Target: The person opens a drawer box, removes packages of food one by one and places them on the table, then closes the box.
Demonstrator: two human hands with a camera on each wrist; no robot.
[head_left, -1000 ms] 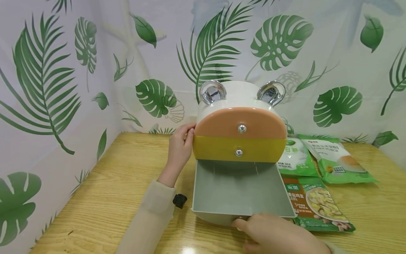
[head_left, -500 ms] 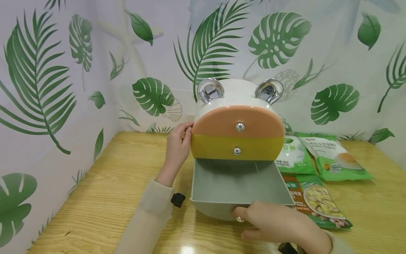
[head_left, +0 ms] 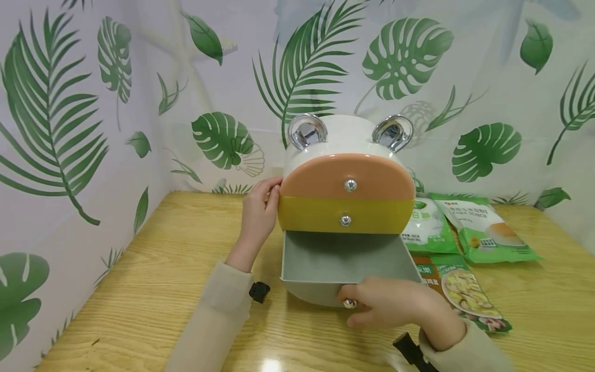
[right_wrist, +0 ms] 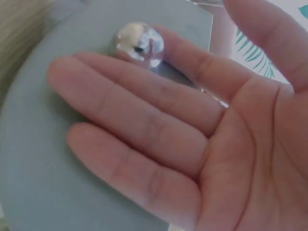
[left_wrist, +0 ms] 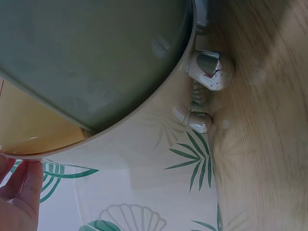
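Observation:
A small frog-like drawer cabinet (head_left: 346, 137) with a white shell and two silvery eye-shaped pieces stands on the table. Its orange drawer (head_left: 325, 173) and yellow drawer (head_left: 316, 214) are closed. Below them the grey-green bottom drawer (head_left: 307, 292) sticks partly out, its visible inside bare. My left hand (head_left: 256, 217) rests its fingertips on the cabinet's left side. My right hand (head_left: 392, 302) lies against the bottom drawer's front. In the right wrist view its fingers (right_wrist: 139, 125) are extended flat over the panel, with the round silver knob (right_wrist: 139, 45) beside the index finger.
Right of the cabinet lie a green-and-white packet (head_left: 429, 227), a corn starch bag (head_left: 488, 227) and a brown-and-green food packet (head_left: 469, 289). A leaf-printed cloth (head_left: 223, 62) hangs behind and at the left of the wooden table (head_left: 186, 248).
The bottom drawer has slid inward toward the cabinet, with my right hand moving along at its front. My left hand has stayed at the cabinet's side.

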